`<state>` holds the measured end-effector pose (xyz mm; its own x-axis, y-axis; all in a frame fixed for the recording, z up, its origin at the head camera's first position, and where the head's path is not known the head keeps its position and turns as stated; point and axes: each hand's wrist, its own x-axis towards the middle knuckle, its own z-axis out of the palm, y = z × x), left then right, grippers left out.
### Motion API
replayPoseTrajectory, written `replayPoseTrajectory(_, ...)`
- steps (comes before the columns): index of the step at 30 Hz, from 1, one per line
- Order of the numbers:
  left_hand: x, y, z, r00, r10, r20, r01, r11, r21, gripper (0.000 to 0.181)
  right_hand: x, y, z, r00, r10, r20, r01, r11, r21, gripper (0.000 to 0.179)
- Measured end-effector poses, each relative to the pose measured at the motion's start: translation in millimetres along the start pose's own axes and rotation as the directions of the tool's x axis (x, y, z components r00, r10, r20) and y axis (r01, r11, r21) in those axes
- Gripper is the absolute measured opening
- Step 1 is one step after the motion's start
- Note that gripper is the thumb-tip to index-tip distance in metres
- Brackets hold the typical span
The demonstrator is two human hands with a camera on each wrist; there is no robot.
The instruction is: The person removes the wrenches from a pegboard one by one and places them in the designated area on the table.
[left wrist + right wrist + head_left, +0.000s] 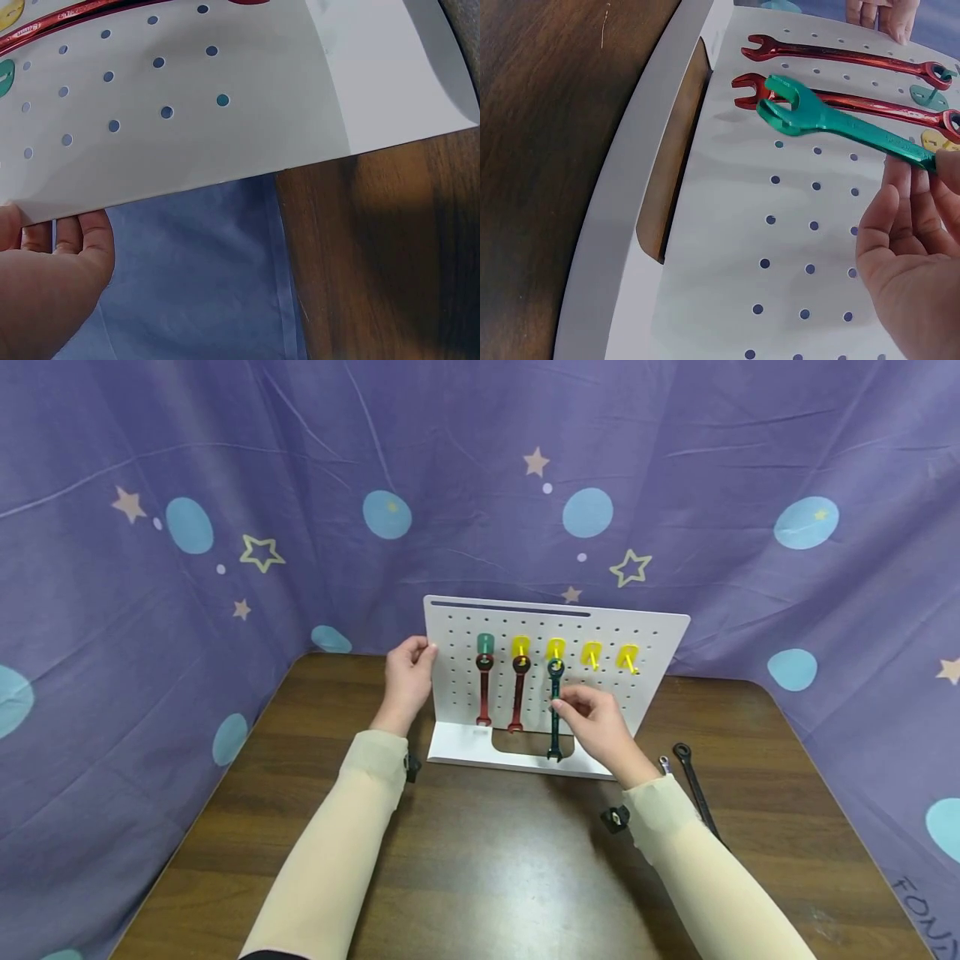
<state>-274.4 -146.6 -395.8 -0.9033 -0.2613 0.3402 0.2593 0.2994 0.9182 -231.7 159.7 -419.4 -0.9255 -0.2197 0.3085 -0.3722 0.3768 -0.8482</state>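
My right hand pinches a green combination wrench by its shank between thumb and fingers. The wrench hangs open end down in front of the white pegboard, its ring end level with the middle yellow hook; whether the ring is over the hook I cannot tell. My left hand holds the pegboard's left edge, fingers at the edge in the left wrist view. Left of the green wrench, a red wrench hangs from a yellow hook and another red wrench from a green hook.
Two more yellow hooks, one and another, bear nothing on the right. A black wrench and a smaller silver wrench lie on the wooden table by my right forearm. A purple curtain surrounds the table.
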Motion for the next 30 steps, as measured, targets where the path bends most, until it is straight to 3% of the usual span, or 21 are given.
replayPoseTrajectory(6,0.5,0.3,-0.3,1.0,0.0,0.003,0.0,1.0,-0.008,0.015,-2.4,-7,-1,1.0,0.005,0.012,-0.005,1.0,0.022,0.016)
replayPoseTrajectory(14,0.7,-0.8,-0.1,1.0,0.004,0.005,-0.004,1.0,-0.002,0.016,-14.0,-45,-8,1.0,0.004,0.029,-0.005,1.0,0.027,0.013)
replayPoseTrajectory(17,0.7,-1.1,-0.5,1.0,0.005,0.006,-0.005,1.0,0.001,0.016,-13.7,-44,-9,1.0,0.003,0.031,-0.004,0.999,0.033,0.013)
replayPoseTrajectory(24,0.5,-0.9,-0.4,1.0,-0.004,0.006,0.004,1.0,0.01,0.016,-5.1,-9,-4,0.999,0.026,0.026,-0.027,0.998,0.05,0.019)
replayPoseTrajectory(30,-0.6,0.5,-0.4,1.0,-0.009,0.007,0.009,1.0,0.011,0.016,-5.4,-4,-5,1.0,0.022,0.02,-0.024,0.997,0.078,0.022)
